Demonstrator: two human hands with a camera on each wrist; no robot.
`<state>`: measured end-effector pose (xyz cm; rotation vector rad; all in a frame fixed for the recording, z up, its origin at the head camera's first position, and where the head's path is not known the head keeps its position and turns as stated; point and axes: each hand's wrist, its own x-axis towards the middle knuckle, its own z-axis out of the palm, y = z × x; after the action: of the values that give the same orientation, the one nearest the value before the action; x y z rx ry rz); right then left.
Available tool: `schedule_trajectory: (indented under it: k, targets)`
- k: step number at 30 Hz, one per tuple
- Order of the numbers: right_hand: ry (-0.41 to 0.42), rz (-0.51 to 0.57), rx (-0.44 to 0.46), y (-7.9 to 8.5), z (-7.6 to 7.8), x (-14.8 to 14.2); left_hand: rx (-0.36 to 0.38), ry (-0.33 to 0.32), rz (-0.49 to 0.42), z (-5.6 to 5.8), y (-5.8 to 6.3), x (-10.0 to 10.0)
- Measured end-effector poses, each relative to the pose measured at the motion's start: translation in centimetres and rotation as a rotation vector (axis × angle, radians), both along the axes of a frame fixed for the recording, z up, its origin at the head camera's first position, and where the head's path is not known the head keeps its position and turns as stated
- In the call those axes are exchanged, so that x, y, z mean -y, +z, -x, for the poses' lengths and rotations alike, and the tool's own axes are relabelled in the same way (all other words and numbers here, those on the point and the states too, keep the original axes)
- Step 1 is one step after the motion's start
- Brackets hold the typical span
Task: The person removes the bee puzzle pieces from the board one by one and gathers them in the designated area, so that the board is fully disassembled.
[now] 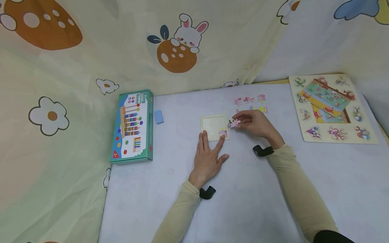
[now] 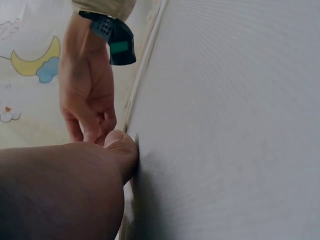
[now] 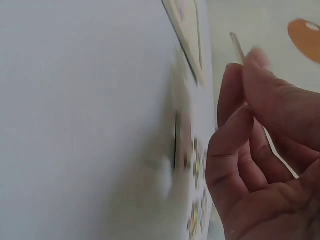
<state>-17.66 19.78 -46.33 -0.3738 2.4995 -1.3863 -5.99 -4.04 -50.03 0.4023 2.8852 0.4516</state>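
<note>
In the head view a small square puzzle tray with a pale rim lies in the middle of the table. One pink and purple puzzle piece sits in its lower right corner. My left hand lies with fingers spread, fingertips on the tray's near edge, the index finger right at that piece. Just right of the tray, my right hand pinches a pink puzzle piece between thumb and fingers. The right wrist view shows this held piece edge-on, raised above the table.
Several loose puzzle pieces lie in rows behind the right hand. A blue block is on the left, beside a boxed game. At the right lies a large picture board with colourful cards on top. A patterned cloth hangs behind.
</note>
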Motion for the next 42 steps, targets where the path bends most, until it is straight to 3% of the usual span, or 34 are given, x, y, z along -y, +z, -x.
schedule_trajectory:
  k: [10, 17, 34, 42]
  targets:
    - [-0.072, -0.074, -0.071, -0.3, -0.5, -4.9, -0.008, -0.005, -0.003, 0.0, 0.1, -0.1]
    - [-0.107, -0.192, -0.108, -0.5, -0.8, -6.9, -0.014, 0.001, 0.004, 0.0, 0.0, 0.0]
    - [-0.095, -0.293, -0.098, -0.8, -0.2, -7.1, -0.013, -0.001, -0.020, 0.0, 0.0, 0.1]
    - [-0.118, -0.224, -0.090, -0.2, -0.5, -6.1, -0.017, 0.002, -0.005, 0.0, 0.1, 0.2]
